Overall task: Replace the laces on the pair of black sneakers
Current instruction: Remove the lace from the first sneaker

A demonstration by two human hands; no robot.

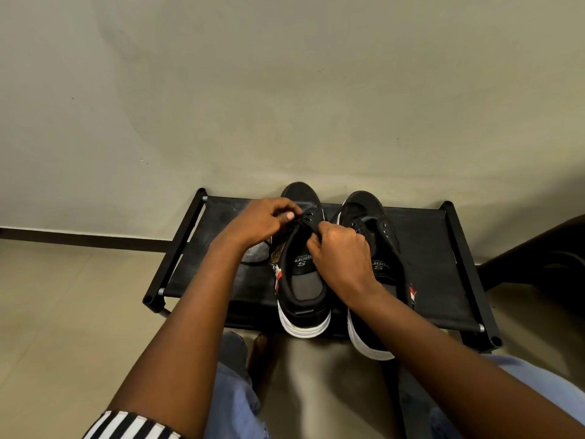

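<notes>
Sneakers side by side on black fabric surface, toes toward far edge by wall, white heels overhanging near edge. Left sneaker being worked; right sneaker close beside it, whether touching not clear.

Left hand curled, thumb and forefinger pinching black lace near far eyelets of left sneaker. Right hand curled too, fingertips gripping lace or eyelet edge over tongue; which of the two, cannot tell. Loop of lace lying loose on surface toward left edge.

Handling judgement: canvas upper soft, collapses under pull; rubber sole stiff and fairly light, so shoe likely slides on slick fabric unless braced. Best hold: one hand steadying eyelet flap close to working hole, other pinching lace right at its tip, where hardest and easiest to steer. Lace thin, limp, black on black, easily lost against upper; short grip needed, long grip lets it buckle. Eyelets small, metal-rimmed by look of pale dots; fraying of tip a risk if forced.

Right sneaker eyelets appear partly laced or bare; not resolvable.
</notes>
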